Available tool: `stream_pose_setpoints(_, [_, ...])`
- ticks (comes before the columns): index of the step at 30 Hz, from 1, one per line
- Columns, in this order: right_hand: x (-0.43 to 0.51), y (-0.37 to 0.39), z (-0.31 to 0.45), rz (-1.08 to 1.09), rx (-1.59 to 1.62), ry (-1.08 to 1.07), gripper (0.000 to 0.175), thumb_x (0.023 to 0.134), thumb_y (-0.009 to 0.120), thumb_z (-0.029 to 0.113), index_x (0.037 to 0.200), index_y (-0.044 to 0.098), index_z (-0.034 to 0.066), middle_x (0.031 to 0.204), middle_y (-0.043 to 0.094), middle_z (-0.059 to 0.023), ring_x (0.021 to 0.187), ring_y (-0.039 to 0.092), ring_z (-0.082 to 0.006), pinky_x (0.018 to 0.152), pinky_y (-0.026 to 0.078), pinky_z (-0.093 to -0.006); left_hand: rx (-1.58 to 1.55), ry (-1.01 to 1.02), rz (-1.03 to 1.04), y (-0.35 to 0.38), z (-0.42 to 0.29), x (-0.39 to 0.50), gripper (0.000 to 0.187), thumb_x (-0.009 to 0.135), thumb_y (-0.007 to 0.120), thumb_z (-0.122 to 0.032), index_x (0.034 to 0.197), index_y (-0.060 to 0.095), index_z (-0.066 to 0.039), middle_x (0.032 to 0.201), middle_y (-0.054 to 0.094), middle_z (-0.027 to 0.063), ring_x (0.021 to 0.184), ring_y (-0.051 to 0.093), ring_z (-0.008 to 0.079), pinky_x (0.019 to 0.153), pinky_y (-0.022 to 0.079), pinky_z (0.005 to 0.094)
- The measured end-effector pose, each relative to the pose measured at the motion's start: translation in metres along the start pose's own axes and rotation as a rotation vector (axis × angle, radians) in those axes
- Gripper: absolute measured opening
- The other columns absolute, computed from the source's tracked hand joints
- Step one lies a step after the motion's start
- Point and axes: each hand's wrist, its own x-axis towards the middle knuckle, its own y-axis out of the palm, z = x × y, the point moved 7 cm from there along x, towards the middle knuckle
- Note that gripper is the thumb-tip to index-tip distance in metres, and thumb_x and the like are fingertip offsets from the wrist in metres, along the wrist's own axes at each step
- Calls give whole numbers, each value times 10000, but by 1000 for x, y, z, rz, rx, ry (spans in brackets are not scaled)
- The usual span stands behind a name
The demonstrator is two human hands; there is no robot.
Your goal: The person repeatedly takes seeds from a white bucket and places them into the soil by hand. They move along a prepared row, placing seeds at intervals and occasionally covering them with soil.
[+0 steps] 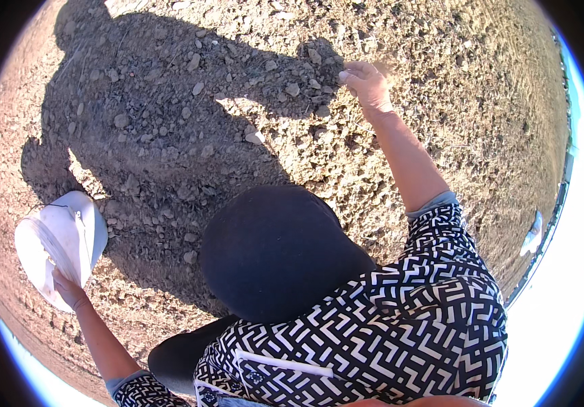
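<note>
At the left, my left hand (pixel 69 292) grips the rim of a white plastic bucket (pixel 97 224), which is tipped over the soil. A thin wire handle crosses its top; what is inside cannot be made out. My right hand (pixel 365 84) is stretched out over the dry, cloddy soil (pixel 454 96) at the upper middle, its thumb and fingers drawn together. Something small and pale shows at the thumb tip; whether it is held or part of the thumb cannot be told. Below the hands is my bent knee in dark trousers (pixel 281 249).
Stones and clods lie across the ground, among them a pale stone (pixel 255 137) near my knee. My shadow covers much of the soil ahead. A whitish object (pixel 532 234), perhaps a bag, lies far off at the right, near the field's edge.
</note>
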Motion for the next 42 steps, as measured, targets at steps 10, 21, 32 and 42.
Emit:
stream_pose_setpoints(10, [-14, 58, 12, -20, -921, -358, 247, 799, 681, 278, 940, 592, 97, 750, 634, -108, 666, 605, -261, 627, 478, -377, -78, 33, -45, 10, 25, 14, 679, 915, 363, -531, 1223, 509, 56, 1191, 541, 222, 1058, 528, 325, 932, 410, 382])
stream_pose_setpoints(21, [-41, 42, 5, 520, 959, 265, 379, 896, 552, 350, 907, 604, -26, 891, 642, -139, 608, 544, -133, 418, 358, -171, -171, -42, -5, 7, 18, 11, 685, 925, 383, -519, 1264, 470, 70, 1222, 523, 227, 1078, 523, 331, 940, 416, 382])
stream_pose_setpoints(32, [80, -31, 47, -130, 348, 15, 258, 894, 597, 129, 1119, 597, 2, 668, 558, -11, 533, 474, -71, 436, 353, -194, -103, 29, 26, 2, 33, 14, 665, 941, 362, -499, 1277, 467, 66, 1234, 522, 217, 1098, 519, 320, 958, 405, 379])
stream_pose_setpoints(42, [149, 98, 97, 187, -786, -386, 431, 797, 717, 337, 1151, 629, 106, 807, 606, -37, 753, 560, -141, 679, 461, -290, -167, -7, 14, -4, 17, 1, 620, 949, 336, -479, 1226, 489, 54, 1198, 513, 183, 1067, 492, 279, 944, 385, 366])
